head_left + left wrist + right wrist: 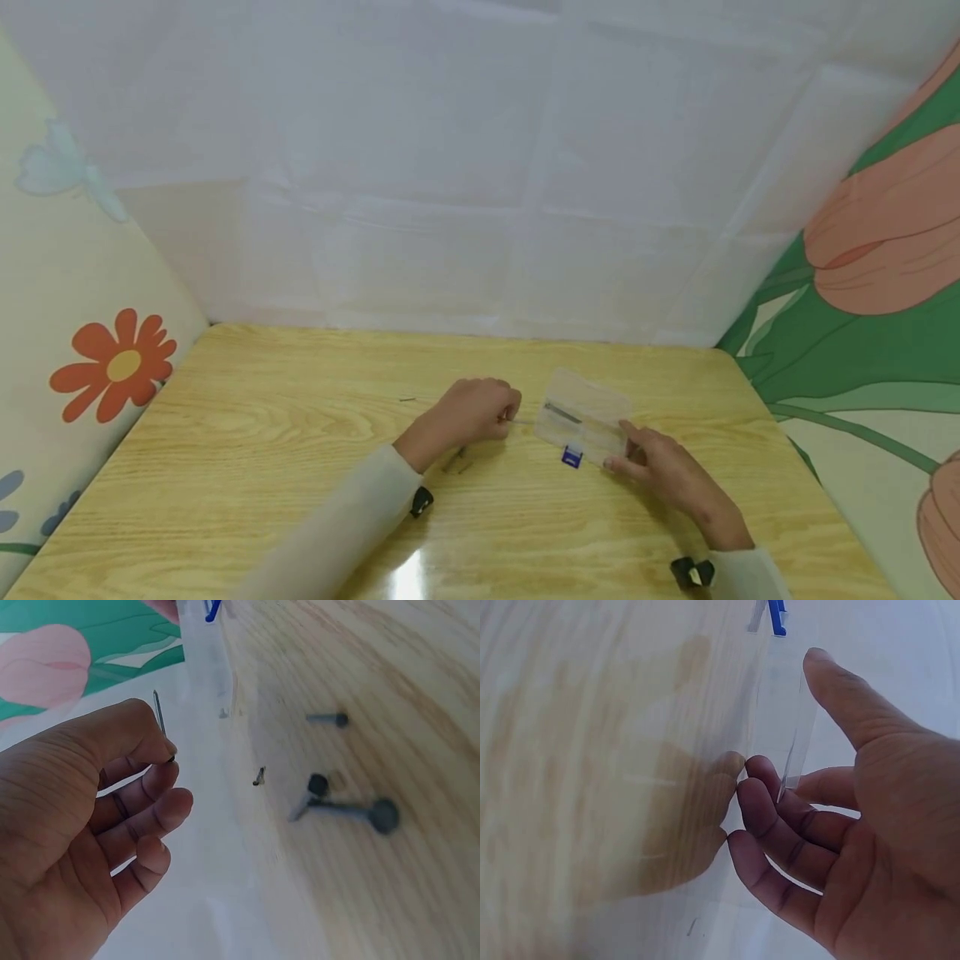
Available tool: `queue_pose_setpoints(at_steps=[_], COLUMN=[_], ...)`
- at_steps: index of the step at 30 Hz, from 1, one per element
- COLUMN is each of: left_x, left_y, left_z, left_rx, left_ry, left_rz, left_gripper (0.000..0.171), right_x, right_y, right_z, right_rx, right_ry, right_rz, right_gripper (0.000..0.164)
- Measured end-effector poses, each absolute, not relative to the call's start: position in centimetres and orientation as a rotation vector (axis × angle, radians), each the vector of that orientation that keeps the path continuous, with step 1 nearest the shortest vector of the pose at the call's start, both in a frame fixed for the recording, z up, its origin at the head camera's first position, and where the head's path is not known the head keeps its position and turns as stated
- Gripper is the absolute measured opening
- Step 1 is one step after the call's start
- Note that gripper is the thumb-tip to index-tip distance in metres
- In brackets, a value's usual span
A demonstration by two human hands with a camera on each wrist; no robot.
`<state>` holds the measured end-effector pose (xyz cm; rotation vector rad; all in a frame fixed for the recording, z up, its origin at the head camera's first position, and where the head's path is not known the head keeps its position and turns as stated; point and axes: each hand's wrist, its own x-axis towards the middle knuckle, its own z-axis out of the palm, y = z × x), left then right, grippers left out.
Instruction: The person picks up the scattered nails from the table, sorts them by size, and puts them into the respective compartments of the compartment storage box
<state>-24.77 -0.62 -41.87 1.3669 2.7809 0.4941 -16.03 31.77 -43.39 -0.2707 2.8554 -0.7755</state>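
Box (594, 432) lying on table (300, 492) between right hand (660, 468) and left hand (477, 408), nail (159, 712) projecting from the latter toward box, loose nails (339, 810) lying just before left hand, sheet (420, 250) hanging behind table

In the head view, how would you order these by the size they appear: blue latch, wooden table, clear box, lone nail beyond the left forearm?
Largest to smallest:
1. Wooden table
2. Clear box
3. Blue latch
4. Lone nail

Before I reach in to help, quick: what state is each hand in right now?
Left hand: closed, pinching a nail.
Right hand: fingers bent at the clear case's edge; whether it grips cannot be told.
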Motion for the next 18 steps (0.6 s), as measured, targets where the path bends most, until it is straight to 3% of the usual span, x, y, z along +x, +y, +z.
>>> queue_pose_setpoints(at_steps=[18], left_x=[-27.0], left_y=[5.3], left_z=[-42.1], left_rx=[1.391], left_ry=[2.808], left_rz=[0.382], left_gripper=[0.019], right_x=[-16.0], right_y=[31.6], right_z=[-43.4], right_rx=[-0.275], right_ry=[2.889], right_rz=[-0.774], right_gripper=[0.079])
